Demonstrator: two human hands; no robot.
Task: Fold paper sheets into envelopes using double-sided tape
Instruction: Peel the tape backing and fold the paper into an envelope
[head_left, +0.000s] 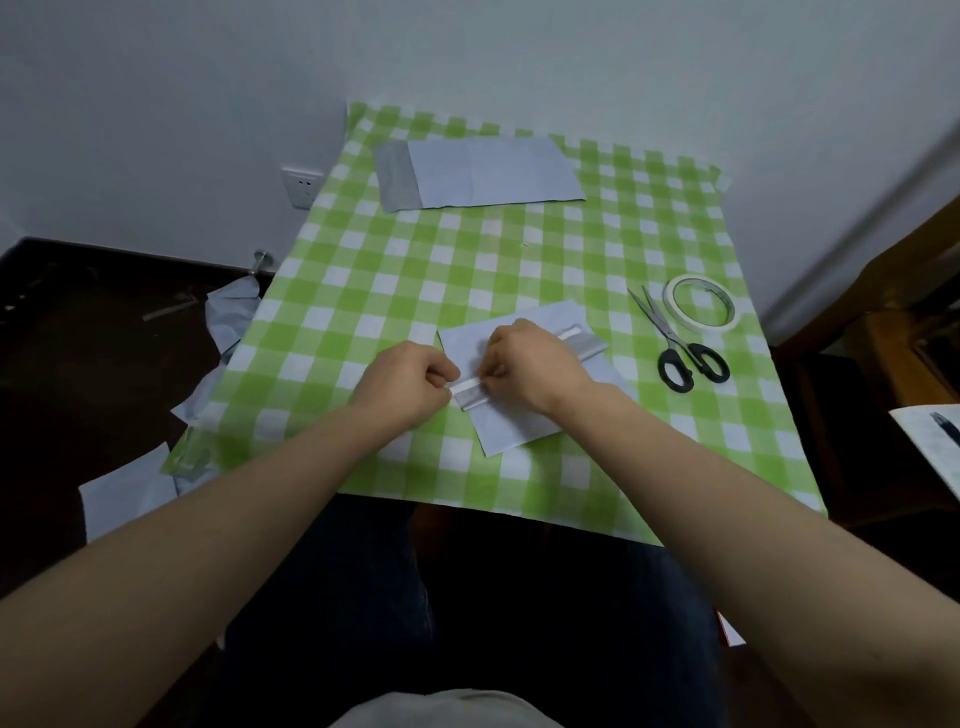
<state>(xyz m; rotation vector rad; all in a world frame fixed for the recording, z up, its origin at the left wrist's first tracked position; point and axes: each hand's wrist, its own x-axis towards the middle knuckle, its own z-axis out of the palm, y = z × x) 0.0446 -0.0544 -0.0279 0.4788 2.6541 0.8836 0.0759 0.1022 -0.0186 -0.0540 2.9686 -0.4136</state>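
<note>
A folded white paper sheet (511, 423) lies in the middle of the green checked table. Its raised flap carries a white strip of double-sided tape (467, 387) running diagonally to the upper right. My left hand (408, 382) pinches the strip's near end with thumb and forefinger. My right hand (530, 364) rests on the sheet and pinches the same strip just to the right of the left fingers. Most of the strip's middle is hidden under my right hand.
A finished white envelope (478, 174) lies at the table's far edge. A roll of double-sided tape (701, 302) and black-handled scissors (678, 340) sit to the right. Loose paper sheets (127, 491) hang off the table's left side. A notebook (935, 441) shows at the right edge.
</note>
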